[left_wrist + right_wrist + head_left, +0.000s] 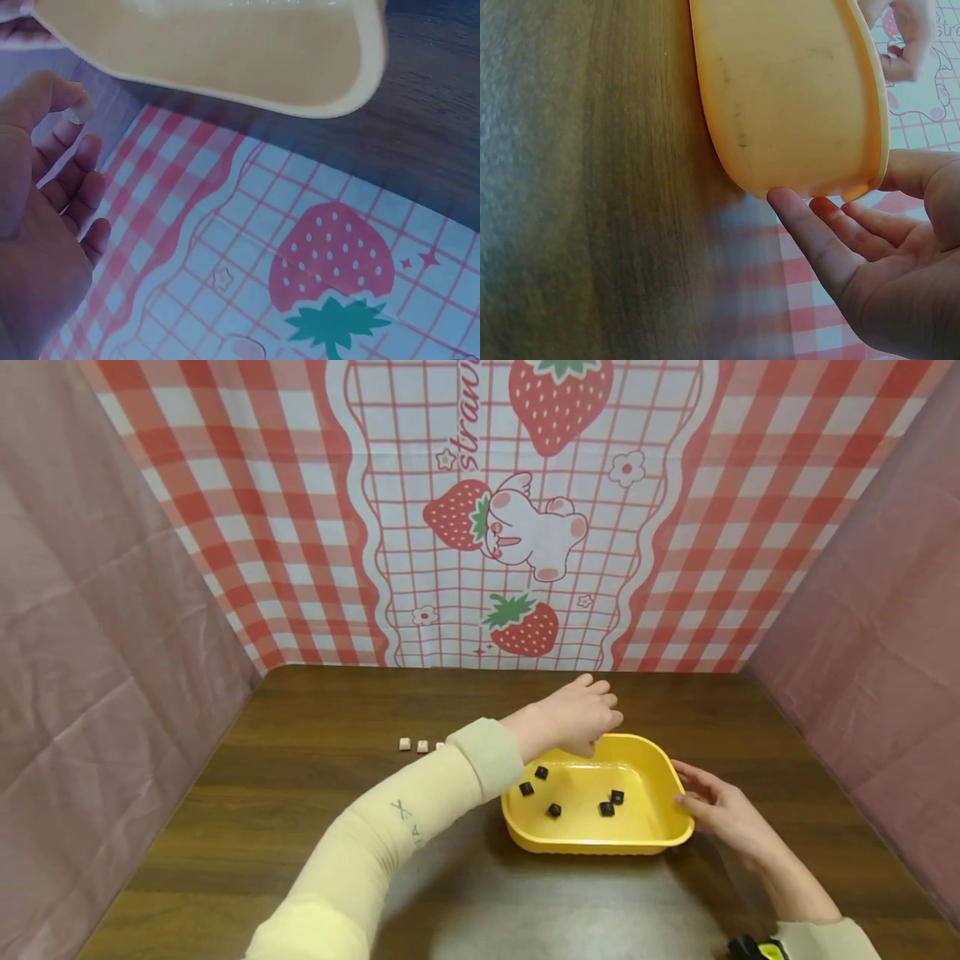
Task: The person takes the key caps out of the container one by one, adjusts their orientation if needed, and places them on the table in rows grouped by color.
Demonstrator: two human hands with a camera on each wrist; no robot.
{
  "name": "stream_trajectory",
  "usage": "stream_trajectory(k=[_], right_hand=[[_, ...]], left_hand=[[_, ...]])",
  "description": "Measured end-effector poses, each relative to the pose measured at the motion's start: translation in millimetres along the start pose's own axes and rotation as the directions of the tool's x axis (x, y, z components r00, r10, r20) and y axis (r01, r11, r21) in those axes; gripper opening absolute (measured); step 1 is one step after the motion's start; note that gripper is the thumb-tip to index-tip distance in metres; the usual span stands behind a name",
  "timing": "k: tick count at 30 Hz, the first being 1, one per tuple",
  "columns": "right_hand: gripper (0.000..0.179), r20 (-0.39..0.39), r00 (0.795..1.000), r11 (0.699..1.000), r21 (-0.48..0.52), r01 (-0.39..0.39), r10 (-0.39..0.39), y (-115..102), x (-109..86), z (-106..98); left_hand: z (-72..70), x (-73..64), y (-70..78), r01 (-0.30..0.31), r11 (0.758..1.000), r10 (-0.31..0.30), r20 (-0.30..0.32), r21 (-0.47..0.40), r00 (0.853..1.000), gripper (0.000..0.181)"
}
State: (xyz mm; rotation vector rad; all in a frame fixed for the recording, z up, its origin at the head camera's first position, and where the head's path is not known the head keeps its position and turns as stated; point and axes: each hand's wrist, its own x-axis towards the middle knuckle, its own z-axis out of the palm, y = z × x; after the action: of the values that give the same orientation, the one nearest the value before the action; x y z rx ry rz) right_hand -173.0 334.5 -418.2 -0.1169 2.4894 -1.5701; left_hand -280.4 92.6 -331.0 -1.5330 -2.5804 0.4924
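My left hand [573,716] is above the far rim of a yellow plastic bin [600,845]. Its thumb and index finger pinch a small pale keycap [79,112], partly covered by the fingers; the other fingers curl loosely. At the bin's right end, my right hand [723,817] holds the rim and end wall, its fingertips [784,201] against the plastic. Several black keycaps lie scattered on the bin's floor, one of them a black keycap [607,809] right of the middle. The left forearm hides part of the bin's left side.
Left of the bin, white keycaps [423,747] stand in a row on the dark wooden table [300,827], the row partly covered by the left sleeve [405,810]. A strawberry-print cloth [525,527] hangs behind the table, with pink curtains [112,610] at both sides.
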Motion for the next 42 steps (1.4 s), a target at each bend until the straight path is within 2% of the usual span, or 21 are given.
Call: stream_trajectory(k=[6,16,22,33,42], right_hand=[[0.064,-0.009,1.000,1.000,-0.009,-0.004,0.004,1,-0.4,-1],[0.065,-0.012,1.000,1.000,-0.004,-0.014,0.014,0,0.1,0],[0.065,-0.009,1.000,1.000,0.001,-0.010,0.010,0,0.0,0],[0.065,-0.004,1.000,1.000,-0.002,-0.007,0.007,-1,1.2,0],[0.064,-0.004,1.000,1.000,-0.011,-0.005,0.005,0,0.1,1]], left_hand=[[-5.4,-20.1,-10.6,0.058,0.998,-0.059,-0.041,-0.024,0.997,0.013],[-6.4,-56.0,-26.1,0.090,0.995,-0.094,-0.165,-0.034,0.982,0.009],[-4.7,-78.5,-33.8,0.114,0.991,-0.124,-0.199,-0.063,0.972,0.008],[14.2,-117.1,-48.1,0.151,0.986,-0.167,-0.299,-0.076,0.940,0.010],[35.6,-150.4,-63.2,0.222,0.967,-0.248,-0.270,-0.123,0.930,0.013]])
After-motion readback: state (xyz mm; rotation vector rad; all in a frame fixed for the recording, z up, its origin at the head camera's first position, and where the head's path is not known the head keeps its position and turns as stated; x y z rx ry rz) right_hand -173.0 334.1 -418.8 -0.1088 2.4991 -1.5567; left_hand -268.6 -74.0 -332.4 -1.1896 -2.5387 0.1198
